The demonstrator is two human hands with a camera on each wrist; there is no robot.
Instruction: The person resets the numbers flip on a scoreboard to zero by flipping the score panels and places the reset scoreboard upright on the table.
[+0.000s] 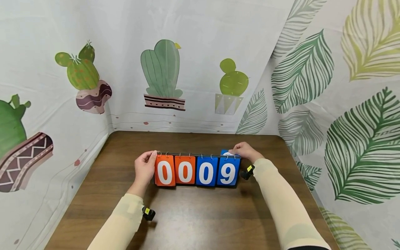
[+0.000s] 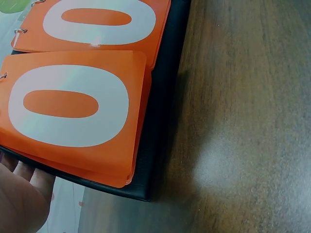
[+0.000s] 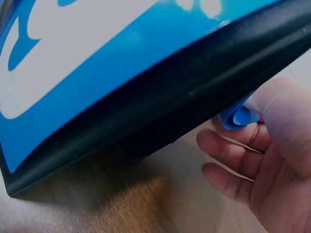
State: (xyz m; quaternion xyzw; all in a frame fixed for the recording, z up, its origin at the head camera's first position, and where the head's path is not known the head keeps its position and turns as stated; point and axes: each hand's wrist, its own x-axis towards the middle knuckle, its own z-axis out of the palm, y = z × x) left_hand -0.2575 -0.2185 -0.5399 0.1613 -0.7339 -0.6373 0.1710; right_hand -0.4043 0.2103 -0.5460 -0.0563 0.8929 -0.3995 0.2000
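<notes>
A flip scoreboard (image 1: 197, 170) stands on the table, showing 0 and 0 on orange cards and 0 and 9 on blue cards. My left hand (image 1: 144, 167) grips its left end near the top, thumb in front. In the left wrist view, fingers (image 2: 43, 182) reach behind the black backing. At the top right corner, my right hand (image 1: 248, 151) pinches a blue number card (image 1: 223, 152) that sticks up behind the rings. The right wrist view has that card bent between thumb and fingers, behind the board's black edge (image 3: 189, 92).
Brown wooden table (image 1: 187, 215) lies under and in front of the scoreboard. A white cloth with printed cacti (image 1: 162, 69) hangs behind, and a leaf-print cloth (image 1: 306, 69) lines the right side. Each wrist wears a small black camera (image 1: 148, 213).
</notes>
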